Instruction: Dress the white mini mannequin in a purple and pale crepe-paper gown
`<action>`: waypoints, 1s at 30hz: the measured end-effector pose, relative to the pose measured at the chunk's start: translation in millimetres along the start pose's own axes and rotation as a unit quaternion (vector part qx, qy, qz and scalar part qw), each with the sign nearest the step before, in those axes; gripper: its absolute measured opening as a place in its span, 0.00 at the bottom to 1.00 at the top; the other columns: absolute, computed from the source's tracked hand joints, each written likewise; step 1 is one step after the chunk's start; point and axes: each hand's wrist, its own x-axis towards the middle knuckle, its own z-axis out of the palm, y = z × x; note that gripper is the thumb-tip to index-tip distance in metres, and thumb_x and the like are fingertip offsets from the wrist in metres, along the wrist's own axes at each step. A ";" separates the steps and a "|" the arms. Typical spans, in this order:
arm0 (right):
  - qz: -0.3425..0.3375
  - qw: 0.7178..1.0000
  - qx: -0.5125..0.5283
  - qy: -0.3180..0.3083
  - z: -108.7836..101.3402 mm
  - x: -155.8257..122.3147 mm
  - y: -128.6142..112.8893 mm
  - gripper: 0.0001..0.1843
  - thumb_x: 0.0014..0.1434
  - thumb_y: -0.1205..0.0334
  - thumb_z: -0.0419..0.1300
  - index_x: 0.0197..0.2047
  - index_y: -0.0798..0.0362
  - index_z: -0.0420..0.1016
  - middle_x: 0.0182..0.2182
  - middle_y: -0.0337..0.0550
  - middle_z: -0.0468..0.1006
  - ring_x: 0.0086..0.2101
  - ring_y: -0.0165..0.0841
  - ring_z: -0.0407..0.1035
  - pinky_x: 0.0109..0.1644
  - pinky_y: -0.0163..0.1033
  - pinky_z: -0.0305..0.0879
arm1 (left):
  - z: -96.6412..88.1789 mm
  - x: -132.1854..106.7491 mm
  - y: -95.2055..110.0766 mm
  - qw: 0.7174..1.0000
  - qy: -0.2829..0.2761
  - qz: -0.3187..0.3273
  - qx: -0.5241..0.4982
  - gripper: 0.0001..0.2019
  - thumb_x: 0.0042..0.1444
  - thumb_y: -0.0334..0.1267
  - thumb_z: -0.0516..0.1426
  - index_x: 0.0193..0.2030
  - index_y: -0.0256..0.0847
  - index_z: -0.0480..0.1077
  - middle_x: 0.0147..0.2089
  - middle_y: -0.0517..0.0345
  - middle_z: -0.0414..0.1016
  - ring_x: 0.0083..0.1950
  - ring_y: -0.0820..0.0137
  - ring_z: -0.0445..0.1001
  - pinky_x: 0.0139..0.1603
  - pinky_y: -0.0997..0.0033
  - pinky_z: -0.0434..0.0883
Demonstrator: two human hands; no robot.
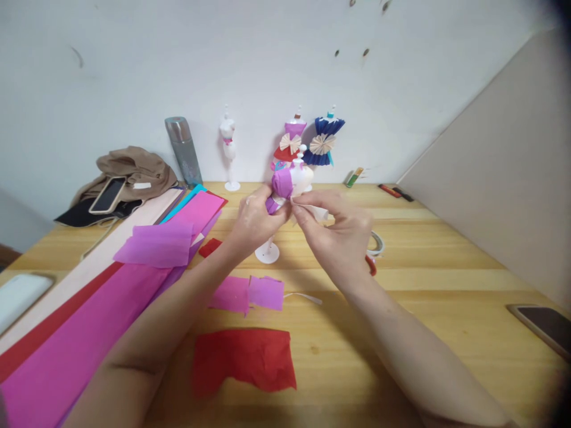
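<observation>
My left hand (253,221) is closed around a small white mannequin (300,176) on a round stand (267,254), pressing purple crepe paper (282,182) against its body. My right hand (336,229) pinches a strip of white tape (314,210) next to the mannequin. Both hands meet at the figure above the wooden table (446,261).
Long pink, red and cream crepe sheets (84,333) lie at left, with pink scraps (247,293) and a red piece (244,358) in front. Dressed mannequins (307,139), a bare one (229,151), a flask (184,150), a cloth with a phone (120,184), a tape roll (377,242), another phone (542,326).
</observation>
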 end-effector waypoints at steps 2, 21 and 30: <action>-0.012 1.000 -0.004 0.000 1.6 -0.9 1.0 0.07 0.55 0.70 0.62 0.32 0.46 0.77 0.32 0.41 0.82 0.38 0.39 0.75 0.43 0.47 0.72 | 0.4 0.2 -0.9 1.000 0.001 0.002 0.001 0.10 0.52 0.39 0.60 0.40 0.40 0.74 0.33 0.56 0.77 0.33 0.69 0.70 0.36 0.69 0.66; -0.125 0.989 -0.082 -0.002 12.4 -7.7 7.0 0.09 0.59 0.68 0.57 0.34 0.45 0.77 0.33 0.42 0.83 0.37 0.42 0.74 0.43 0.50 0.67 | 6.9 -3.6 -5.6 0.998 0.022 0.052 0.032 0.04 0.53 0.32 0.57 0.37 0.41 0.68 0.32 0.56 0.75 0.36 0.66 0.74 0.38 0.67 0.68; -0.173 0.963 -0.207 -0.020 13.7 -10.9 4.7 0.11 0.59 0.69 0.56 0.36 0.46 0.78 0.37 0.41 0.84 0.40 0.41 0.73 0.42 0.49 0.62 | 10.4 -5.7 -14.3 0.991 0.027 0.111 0.067 0.08 0.55 0.28 0.52 0.41 0.42 0.67 0.36 0.55 0.74 0.38 0.66 0.73 0.40 0.67 0.68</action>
